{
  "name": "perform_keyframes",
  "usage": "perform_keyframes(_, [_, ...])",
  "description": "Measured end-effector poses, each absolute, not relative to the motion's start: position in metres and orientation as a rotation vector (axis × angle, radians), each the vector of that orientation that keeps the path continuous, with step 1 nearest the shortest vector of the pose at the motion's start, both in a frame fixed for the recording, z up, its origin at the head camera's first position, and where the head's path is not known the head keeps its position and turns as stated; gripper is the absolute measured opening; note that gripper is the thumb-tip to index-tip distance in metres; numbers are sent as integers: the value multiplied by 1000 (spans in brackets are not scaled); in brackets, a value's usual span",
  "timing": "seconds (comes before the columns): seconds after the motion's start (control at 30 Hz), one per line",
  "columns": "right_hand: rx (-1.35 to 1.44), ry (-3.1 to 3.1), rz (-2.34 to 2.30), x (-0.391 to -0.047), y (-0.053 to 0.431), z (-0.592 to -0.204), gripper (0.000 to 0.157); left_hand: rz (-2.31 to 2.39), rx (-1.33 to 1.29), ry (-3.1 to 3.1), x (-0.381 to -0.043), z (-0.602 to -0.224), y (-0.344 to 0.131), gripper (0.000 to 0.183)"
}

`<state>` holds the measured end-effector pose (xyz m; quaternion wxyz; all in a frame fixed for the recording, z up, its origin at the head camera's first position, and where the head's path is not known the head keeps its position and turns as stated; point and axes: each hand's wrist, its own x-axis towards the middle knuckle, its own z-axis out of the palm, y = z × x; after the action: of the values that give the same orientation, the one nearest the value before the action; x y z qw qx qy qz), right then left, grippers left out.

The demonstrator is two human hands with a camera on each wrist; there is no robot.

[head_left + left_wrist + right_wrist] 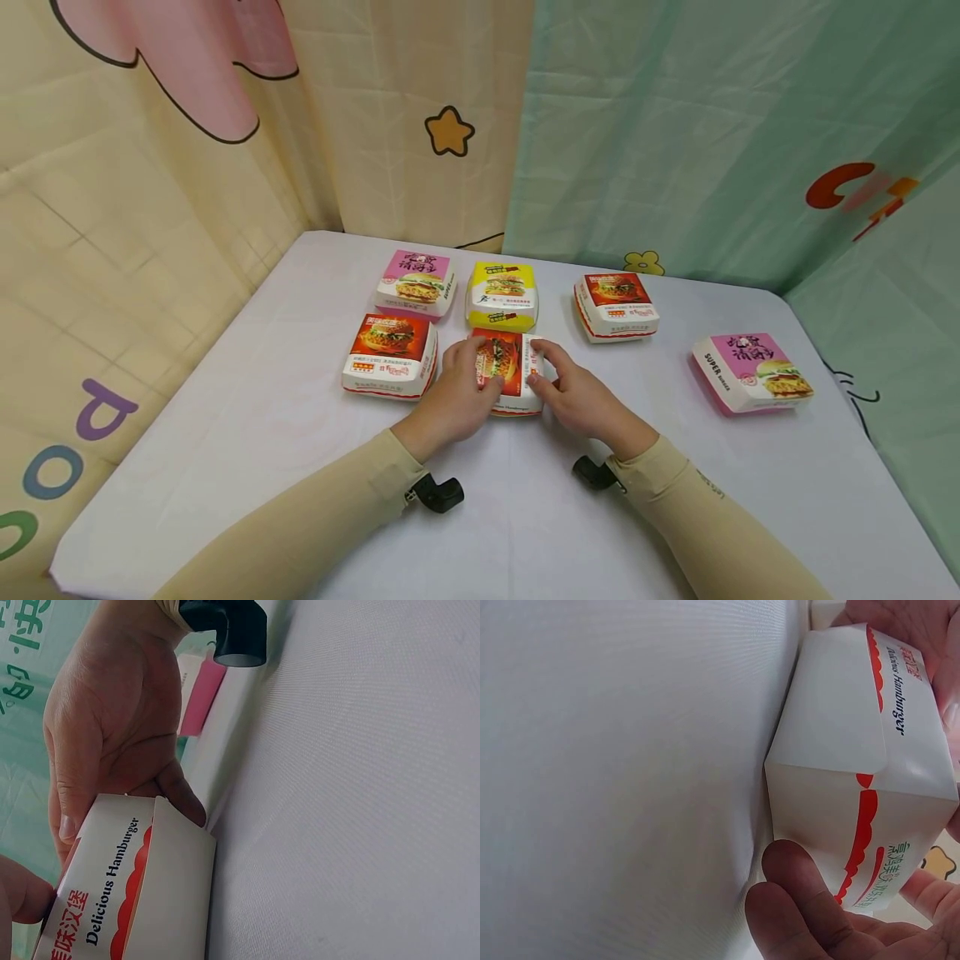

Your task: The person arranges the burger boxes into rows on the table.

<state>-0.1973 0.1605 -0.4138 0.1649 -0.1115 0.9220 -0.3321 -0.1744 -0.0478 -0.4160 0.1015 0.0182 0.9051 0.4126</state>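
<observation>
A red and white burger box (512,367) sits at the middle of the table between the two hands. My left hand (459,400) grips its left side, thumb on the lid near the front. From the other side my right hand (592,404) holds it, fingers along the right wall and thumb at the lid's edge. "Delicious Hamburger" shows on the front wall of the box (832,705) in the right wrist view, with right fingers (802,892) against its side wall. The left wrist view shows the right hand (112,720) at the box's far end.
Directly behind is a yellow burger box (502,296). Another red box (390,354) stands left, with a pink box (415,283) behind it. To the right are a red box (617,307) and a pink box (752,372). Printed curtains (645,125) hang behind the white table (210,467).
</observation>
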Motion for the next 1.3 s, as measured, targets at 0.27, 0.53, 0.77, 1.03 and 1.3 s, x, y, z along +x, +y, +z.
perform_keyframes(0.27, [-314, 2624, -951, -198, 160, -416, 64, 1219, 58, 2677, -174, -417, -47, 73])
perform_keyframes(0.53, [-316, 2625, -950, -198, 161, -416, 64, 1218, 59, 2684, -175, -418, -47, 72])
perform_keyframes(0.77, [-313, 2629, -940, -198, 161, -416, 65, 1225, 56, 2680, -175, -418, -47, 72])
perform_keyframes(1.03, [-324, 2636, -933, -197, 161, -417, 64, 1225, 66, 2691, -174, -420, -48, 71])
perform_keyframes(1.3, [-322, 2640, -934, -197, 160, -417, 64, 1218, 66, 2698, -174, -421, -48, 71])
